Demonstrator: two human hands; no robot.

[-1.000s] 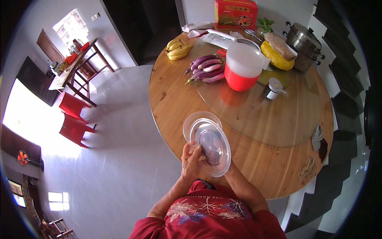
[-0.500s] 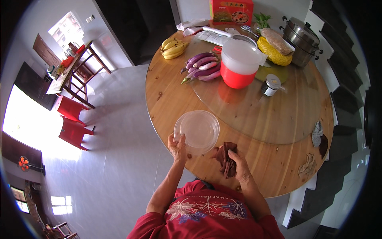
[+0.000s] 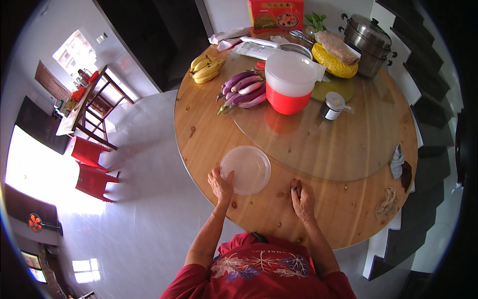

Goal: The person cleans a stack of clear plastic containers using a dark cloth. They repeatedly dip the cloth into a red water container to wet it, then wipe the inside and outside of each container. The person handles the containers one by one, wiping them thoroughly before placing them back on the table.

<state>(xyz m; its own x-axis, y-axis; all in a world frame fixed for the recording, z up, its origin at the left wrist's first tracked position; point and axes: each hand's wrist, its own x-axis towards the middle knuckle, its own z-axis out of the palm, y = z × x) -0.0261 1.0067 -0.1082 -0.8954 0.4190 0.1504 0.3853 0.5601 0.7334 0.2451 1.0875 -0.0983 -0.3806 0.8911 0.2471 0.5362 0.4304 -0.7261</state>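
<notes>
A round, clear plastic container [image 3: 251, 172] lies or is held just over the near left of the wooden table; whether it is a bowl or a lid I cannot tell. My left hand [image 3: 220, 185] grips its left rim, thumb over the edge and fingers outside. To the right, my right hand [image 3: 303, 203] is closed near the tabletop. A small dark brown bit of cloth [image 3: 297, 185] shows at its fingertips; the rest is hidden in the hand. Beyond the container sit purple eggplants [image 3: 245, 90] and a stack of white and red plastic bowls [image 3: 290, 82].
A glass turntable [image 3: 318, 144] covers the table's middle, bearing a dark jar [image 3: 332, 105]. Bananas [image 3: 206, 69], a red box [image 3: 275, 16], a yellow bundle [image 3: 335, 62] and a steel steamer pot [image 3: 366, 45] stand farther back. Rags [image 3: 386, 203] lie at the right edge.
My right hand has bunched the brown cloth up, so it hardly shows now, and has turned knuckles up. The clear container has come lower, with my left hand still at its rim.
</notes>
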